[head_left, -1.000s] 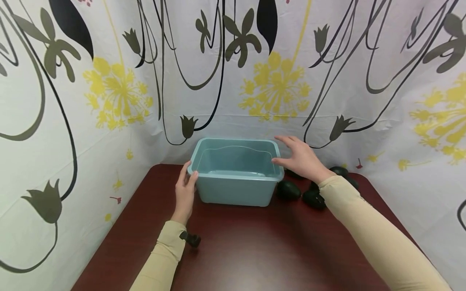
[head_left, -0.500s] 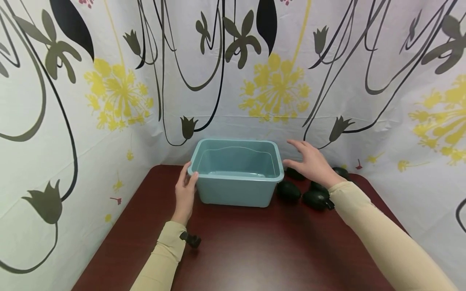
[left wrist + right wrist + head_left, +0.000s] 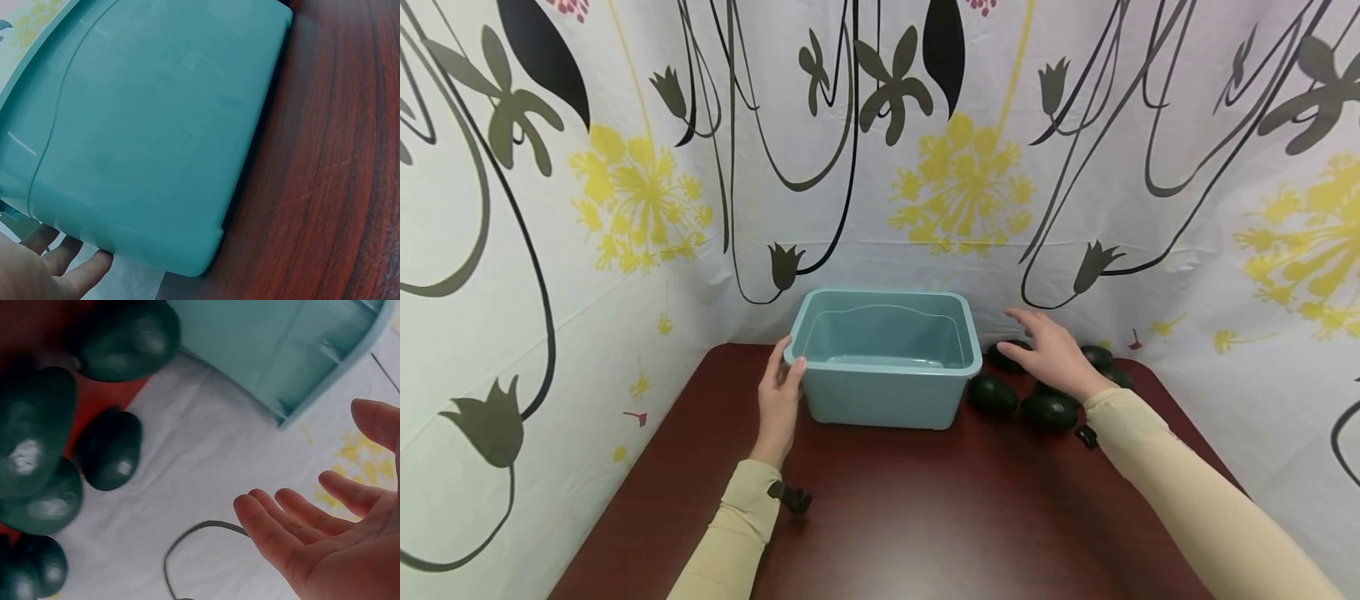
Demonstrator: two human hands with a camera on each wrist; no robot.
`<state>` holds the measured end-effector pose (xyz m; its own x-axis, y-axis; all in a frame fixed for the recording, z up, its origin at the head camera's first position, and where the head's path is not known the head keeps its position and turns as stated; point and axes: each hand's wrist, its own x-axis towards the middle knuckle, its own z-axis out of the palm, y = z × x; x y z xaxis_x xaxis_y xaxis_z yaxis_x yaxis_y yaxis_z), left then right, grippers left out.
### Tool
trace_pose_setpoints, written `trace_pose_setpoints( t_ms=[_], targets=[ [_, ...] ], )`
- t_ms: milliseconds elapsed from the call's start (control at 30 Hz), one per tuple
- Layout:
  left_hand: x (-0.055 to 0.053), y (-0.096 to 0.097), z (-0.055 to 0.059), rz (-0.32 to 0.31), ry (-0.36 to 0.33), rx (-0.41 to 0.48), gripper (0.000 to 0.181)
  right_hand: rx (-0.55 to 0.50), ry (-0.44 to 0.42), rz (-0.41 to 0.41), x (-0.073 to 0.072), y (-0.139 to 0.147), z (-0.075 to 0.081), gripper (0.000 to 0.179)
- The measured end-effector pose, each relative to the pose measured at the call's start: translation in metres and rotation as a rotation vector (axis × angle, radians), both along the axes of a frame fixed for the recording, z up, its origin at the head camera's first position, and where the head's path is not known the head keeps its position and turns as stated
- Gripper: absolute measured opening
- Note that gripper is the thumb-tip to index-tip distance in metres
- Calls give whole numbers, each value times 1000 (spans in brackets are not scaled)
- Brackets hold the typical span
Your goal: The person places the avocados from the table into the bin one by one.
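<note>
A light blue plastic bin (image 3: 883, 400) stands upright near the back of the table, and no contents show in its visible interior. My left hand (image 3: 778, 410) holds the bin's left front corner, thumb on the front and fingers along the side. In the left wrist view, the left fingers (image 3: 87, 272) touch the bin's wall. To the right of the bin, my right hand (image 3: 1054, 357) hovers with fingers spread over several dark green avocados (image 3: 1049, 412). The right wrist view shows that hand's palm (image 3: 350, 562) with nothing in it, apart from the avocados (image 3: 128, 340).
The dark red wooden table (image 3: 895, 517) reaches back to a white cloth (image 3: 880, 217) printed with flowers, which hangs behind and on both sides. A small black device (image 3: 792, 497) is strapped on the left sleeve. Another black device (image 3: 1086, 436) shows by the right sleeve.
My right hand has moved from above the bin's right rim to the right and slightly down, over the avocados. The left hand has kept its place on the bin.
</note>
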<state>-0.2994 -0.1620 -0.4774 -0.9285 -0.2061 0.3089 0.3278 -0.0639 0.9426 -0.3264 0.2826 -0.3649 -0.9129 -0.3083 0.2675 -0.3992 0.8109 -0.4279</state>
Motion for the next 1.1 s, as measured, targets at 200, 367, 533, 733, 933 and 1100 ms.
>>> trace_pose_setpoints(
  t_ms=[200,367,533,733,933,1100],
  targets=[
    [0,0,-2,20,14,-8,56,22,-44,-8,-5,6,-20,73],
    [1,0,-2,10,-7,-2,56,31,-63,-8,-10,7,-36,73],
    [7,1,7,-13,-15,4,57,6,-86,-4,-16,10,-51,73],
    [20,4,25,-18,-17,-8,57,-11,-121,7,-24,11,-66,72],
    [21,5,26,-20,-17,0,57,-17,-135,3,-27,12,-78,70],
    [21,5,26,-22,-19,-3,58,-22,-167,-3,-28,13,-87,72]
  ],
)
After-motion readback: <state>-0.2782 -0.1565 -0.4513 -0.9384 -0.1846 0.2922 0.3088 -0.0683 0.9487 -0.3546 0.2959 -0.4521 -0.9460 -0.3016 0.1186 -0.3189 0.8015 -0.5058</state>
